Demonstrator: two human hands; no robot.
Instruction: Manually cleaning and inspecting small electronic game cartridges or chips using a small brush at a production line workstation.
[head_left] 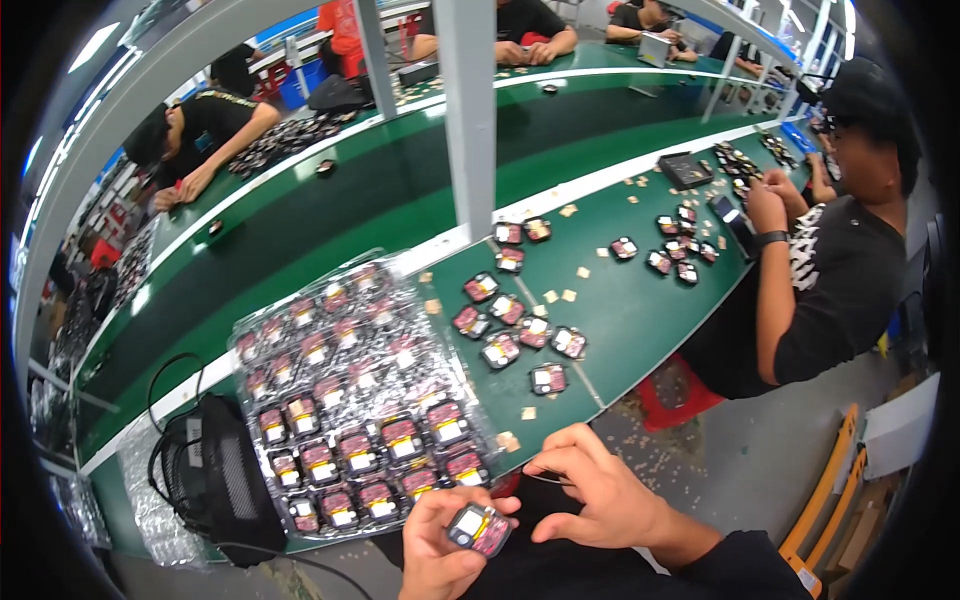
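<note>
My left hand [440, 545] grips a small rounded black device [479, 529] by its edges. Its open face is up and shows a reddish circuit board and a white patch. Just to the right, my right hand [605, 490] is turned toward the device, with the thumb and index finger apart. A thin dark tool [550, 477] lies along its curled fingers; its exact kind is hard to make out. Beyond my hands, a clear plastic tray [470, 385] holds rows of similar devices. More open devices [502, 349] lie loose on the green table to the tray's right.
A black mesh bag [225, 470] with a cable stands left of the tray. Small tan squares [508, 441] are scattered over the green bench [620, 330]. A grey post [468, 120] rises by the conveyor [330, 215]. A co-worker [840, 270] sits at right; others work across the line.
</note>
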